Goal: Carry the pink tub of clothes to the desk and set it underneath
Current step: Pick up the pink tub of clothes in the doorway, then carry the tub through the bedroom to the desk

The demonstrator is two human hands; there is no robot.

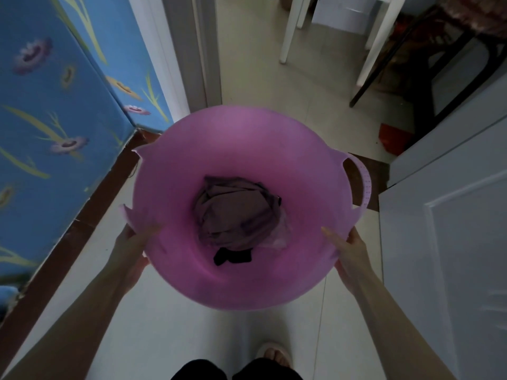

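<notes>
A round pink tub (238, 149) fills the middle of the head view, held up above the floor. Crumpled mauve and black clothes (236, 212) lie in its bottom. My left hand (131, 248) grips the near left rim, thumb inside the tub. At the near right rim my right hand (348, 253) grips the same way. A loop handle (362, 182) sticks out on the tub's right side. White legs of a desk (288, 31) stand ahead past the doorway.
A blue flowered surface (55, 105) with a brown base runs along the left. A white door (452, 215) stands on the right. A dark chair (428, 64) and a red object (392, 135) sit at the upper right. Pale tiled floor (178, 333) lies below, with my sandalled foot.
</notes>
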